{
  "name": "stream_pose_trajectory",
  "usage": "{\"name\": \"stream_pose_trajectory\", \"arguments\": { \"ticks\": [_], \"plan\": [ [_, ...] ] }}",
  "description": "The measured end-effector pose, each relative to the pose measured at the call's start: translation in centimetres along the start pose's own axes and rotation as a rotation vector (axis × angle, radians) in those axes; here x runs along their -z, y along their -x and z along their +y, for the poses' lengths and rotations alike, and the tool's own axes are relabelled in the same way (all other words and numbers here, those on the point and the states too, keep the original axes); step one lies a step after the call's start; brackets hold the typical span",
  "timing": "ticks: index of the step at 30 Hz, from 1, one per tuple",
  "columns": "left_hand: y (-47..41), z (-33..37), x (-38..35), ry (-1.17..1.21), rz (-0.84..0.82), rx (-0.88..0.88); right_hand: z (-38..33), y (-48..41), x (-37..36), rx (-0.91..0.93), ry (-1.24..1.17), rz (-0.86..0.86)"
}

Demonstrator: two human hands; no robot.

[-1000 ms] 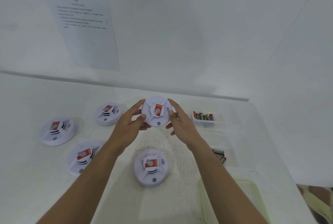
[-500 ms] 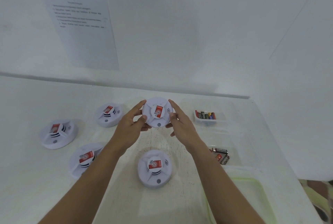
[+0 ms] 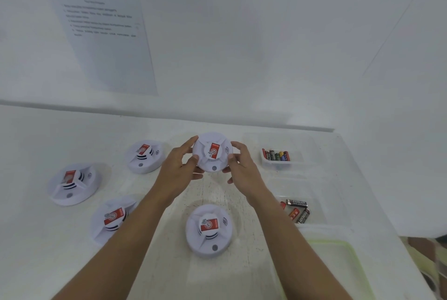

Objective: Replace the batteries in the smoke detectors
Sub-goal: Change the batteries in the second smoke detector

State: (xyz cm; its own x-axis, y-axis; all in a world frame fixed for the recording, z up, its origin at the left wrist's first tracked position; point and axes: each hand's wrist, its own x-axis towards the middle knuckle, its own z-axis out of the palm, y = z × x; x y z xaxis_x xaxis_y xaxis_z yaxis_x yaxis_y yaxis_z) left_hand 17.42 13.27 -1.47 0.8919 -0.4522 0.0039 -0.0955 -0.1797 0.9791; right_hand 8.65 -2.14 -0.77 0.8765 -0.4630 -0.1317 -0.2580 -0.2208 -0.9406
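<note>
We hold the detector [image 3: 212,153] face up, left hand [image 3: 176,169] gripping its left rim, right hand [image 3: 242,166] its right. Battery tray [image 3: 278,166] lies right of the detector; right hand nearer.

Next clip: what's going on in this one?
A person holds one white smoke detector by its rim, with the left hand on one side and the right hand on the other. It faces up and looks closed. Four other detectors lie on the white table. To the right sit mixed batteries in a far clear tray, and black and red batteries in a nearer one.
</note>
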Motion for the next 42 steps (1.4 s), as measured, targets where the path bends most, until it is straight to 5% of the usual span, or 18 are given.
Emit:
{"name": "stream_pose_trajectory", "arguments": {
  "ticks": [7, 19, 32, 42],
  "plan": [
    [-2.6, -1.3, -1.5, -0.36, 0.027, 0.029, 0.5, -2.2, -0.9, -0.093, 0.118, 0.034],
    [-3.8, -2.8, -3.0, -0.546, 0.093, 0.05, 0.6, -3.9, -1.7, -0.166, 0.28, 0.111],
    [-2.7, -0.9, -2.1, -0.361, 0.129, 0.127, -0.8, -2.3, -1.3, -0.183, 0.066, 0.133],
    [3.3, 1.7, 3.9, -0.224, 0.224, -0.111, -4.2, 2.7, -4.8, 0.098, -0.042, 0.083]
  ]
}}
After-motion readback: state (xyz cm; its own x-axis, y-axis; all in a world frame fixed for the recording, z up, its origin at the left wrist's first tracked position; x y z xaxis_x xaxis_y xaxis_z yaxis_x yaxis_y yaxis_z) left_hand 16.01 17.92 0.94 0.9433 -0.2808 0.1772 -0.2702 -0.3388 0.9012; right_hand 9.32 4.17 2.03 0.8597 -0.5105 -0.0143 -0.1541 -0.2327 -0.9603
